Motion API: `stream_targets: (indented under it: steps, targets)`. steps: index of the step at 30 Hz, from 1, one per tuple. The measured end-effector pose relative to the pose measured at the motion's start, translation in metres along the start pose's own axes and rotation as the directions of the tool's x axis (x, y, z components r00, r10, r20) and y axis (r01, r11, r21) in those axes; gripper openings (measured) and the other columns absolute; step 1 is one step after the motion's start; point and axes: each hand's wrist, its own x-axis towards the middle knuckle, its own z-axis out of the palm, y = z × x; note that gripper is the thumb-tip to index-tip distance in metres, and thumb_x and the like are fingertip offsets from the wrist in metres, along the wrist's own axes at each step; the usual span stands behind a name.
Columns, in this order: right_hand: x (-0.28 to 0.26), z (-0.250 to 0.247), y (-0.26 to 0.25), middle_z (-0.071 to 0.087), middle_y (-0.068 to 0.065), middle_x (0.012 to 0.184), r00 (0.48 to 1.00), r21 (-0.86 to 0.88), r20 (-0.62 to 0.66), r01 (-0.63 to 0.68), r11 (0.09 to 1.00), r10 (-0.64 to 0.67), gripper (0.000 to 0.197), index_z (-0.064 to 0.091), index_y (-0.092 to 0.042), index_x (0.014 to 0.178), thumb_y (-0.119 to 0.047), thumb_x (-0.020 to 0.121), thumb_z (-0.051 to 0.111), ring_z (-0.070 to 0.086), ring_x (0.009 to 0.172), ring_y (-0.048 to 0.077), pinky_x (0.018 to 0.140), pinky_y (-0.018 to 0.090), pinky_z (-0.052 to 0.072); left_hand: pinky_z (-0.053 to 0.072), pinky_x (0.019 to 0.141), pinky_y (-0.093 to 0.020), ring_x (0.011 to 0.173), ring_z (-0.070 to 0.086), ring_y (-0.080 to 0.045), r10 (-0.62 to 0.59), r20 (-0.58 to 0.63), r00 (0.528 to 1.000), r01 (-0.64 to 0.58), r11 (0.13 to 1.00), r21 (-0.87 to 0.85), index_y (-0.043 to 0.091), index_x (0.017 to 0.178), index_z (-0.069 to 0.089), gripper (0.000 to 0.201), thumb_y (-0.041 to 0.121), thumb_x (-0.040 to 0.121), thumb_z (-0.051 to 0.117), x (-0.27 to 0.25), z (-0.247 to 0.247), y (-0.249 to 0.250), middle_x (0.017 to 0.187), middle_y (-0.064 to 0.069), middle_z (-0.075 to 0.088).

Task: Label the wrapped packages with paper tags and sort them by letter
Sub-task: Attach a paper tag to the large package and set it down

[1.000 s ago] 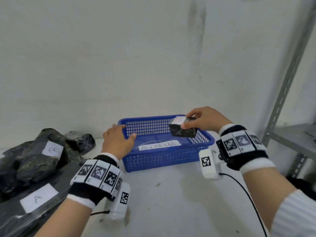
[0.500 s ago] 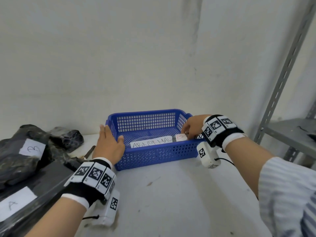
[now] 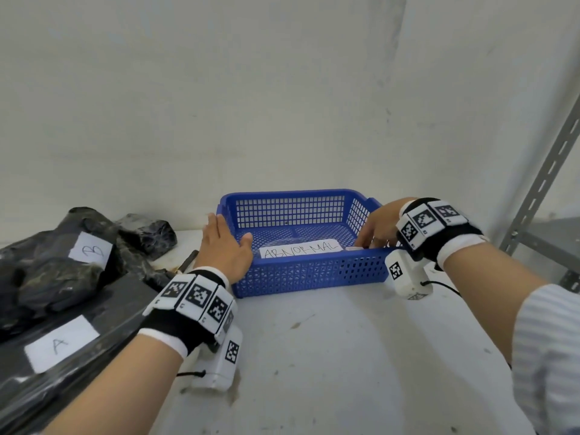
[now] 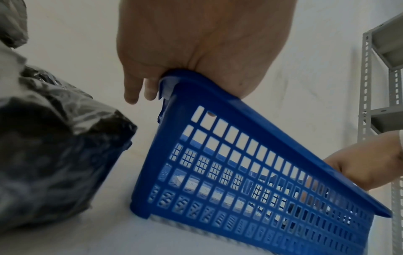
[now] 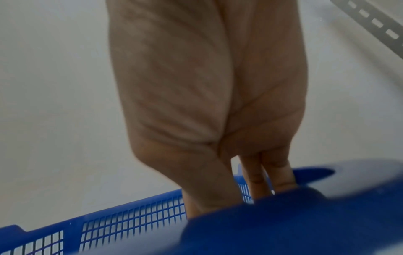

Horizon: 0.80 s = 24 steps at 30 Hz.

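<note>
The small package you are sorting is hidden below the near wall of the blue plastic mesh basket (image 3: 301,271); only a sliver of white paper (image 3: 353,248) is showing at your right fingertips, just beside the white "ABNORMAL" paper label (image 3: 302,248) lying on the basket floor. Your right hand (image 3: 378,226) is reaching down into the basket's right end; whether its fingers are gripping the package or letting go, you cannot tell from any view. Your left hand (image 3: 224,246) is lying flat and relaxed against the basket's left corner, thumb over the rim, bracing it. To the left, the black plastic-wrapped packages (image 3: 56,268) are sitting in a pile on the white tabletop (image 3: 345,356), one wearing a paper tag marked B (image 3: 90,251), another a tag marked A (image 3: 61,343). Judging by this, tagging looks well along, and the dark bundle by the wall (image 3: 147,232) shows no tag from here.
</note>
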Motion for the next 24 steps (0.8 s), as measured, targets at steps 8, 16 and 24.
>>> stream_targets:
  steps: [8,16,24]
  targets:
    - [-0.015,0.013,-0.005,0.045,0.0,0.152,0.979,0.152,-0.192,-0.042,0.987,0.071,0.053,0.044,-0.035,0.148,-0.022,0.099,0.061,0.046,0.105,0.013,0.079,0.022,0.041,-0.005,0.119,-0.044,0.146,-0.023,-0.032,-0.063,0.093,0.994,0.068,0.996,-0.057,0.027,0.151,-0.02,0.084,0.06,0.096,0.035,-0.014,-0.016,0.009,0.155,-0.011,-0.034]
    - [-0.042,0.032,-0.069,0.066,-0.002,0.112,0.75,0.567,-0.651,0.376,0.733,0.119,0.012,0.066,-0.019,0.105,-0.012,0.096,0.061,0.057,0.094,0.012,0.078,0.021,0.042,0.043,0.086,-0.029,0.092,0.056,-0.014,-0.119,-0.179,0.977,0.006,0.847,-0.532,0.013,0.131,0.041,0.041,0.024,0.096,0.058,-0.071,-0.074,-0.017,0.104,0.001,0.057]
    - [-0.068,0.047,-0.213,0.069,0.0,0.1,0.824,0.717,-0.548,0.551,0.426,-0.144,0.01,0.065,-0.025,0.096,-0.016,0.097,0.061,0.066,0.084,0.015,0.07,0.025,0.055,0.042,0.103,-0.046,0.12,0.049,-0.033,-0.398,-0.201,0.895,0.295,0.867,-0.4,0.019,0.115,0.051,0.049,0.045,0.078,0.069,-0.13,-0.129,-0.116,0.127,-0.013,0.055]
